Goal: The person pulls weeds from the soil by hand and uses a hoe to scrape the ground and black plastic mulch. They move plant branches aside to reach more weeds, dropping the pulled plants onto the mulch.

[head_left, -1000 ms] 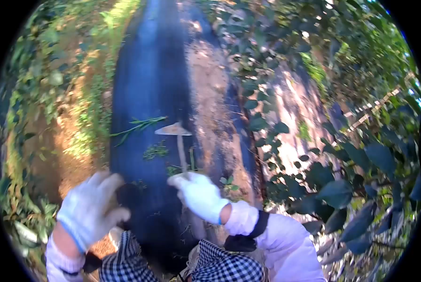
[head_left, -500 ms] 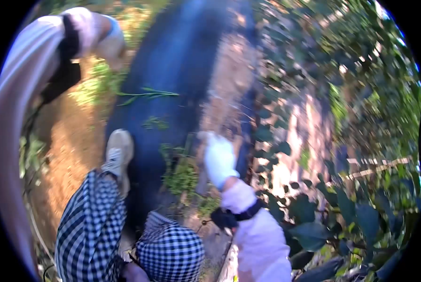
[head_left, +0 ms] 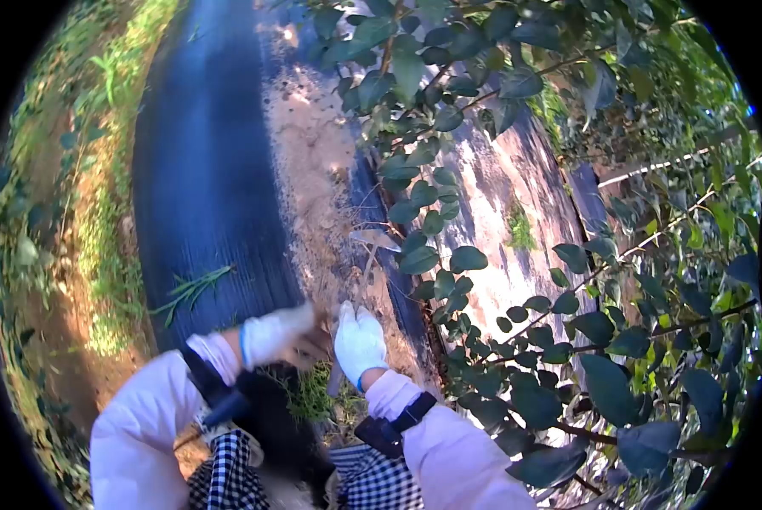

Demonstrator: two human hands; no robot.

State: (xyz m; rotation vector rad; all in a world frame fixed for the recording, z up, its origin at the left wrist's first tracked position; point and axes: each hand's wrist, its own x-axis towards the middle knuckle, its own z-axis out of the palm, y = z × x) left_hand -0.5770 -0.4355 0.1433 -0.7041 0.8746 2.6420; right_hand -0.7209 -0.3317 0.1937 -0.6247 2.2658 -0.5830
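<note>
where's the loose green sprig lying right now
Head view, lower left: the green sprig lies on the black ground sheet near its left edge, just up-left of the gloved left hand.

no readable text, no labels, no brands, no numbers, no signs

A cut sprig (head_left: 190,289) lay on the ground sheet (head_left: 202,170), ahead-left of the left hand (head_left: 279,333). Bare soil (head_left: 313,170) ran along the sheet's right, with leafy branches (head_left: 517,280) beyond it.

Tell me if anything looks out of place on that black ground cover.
A green sprig lies loose on the black ground cover, left of the left hand. Also, sandy soil is strewn over its right side.
</note>
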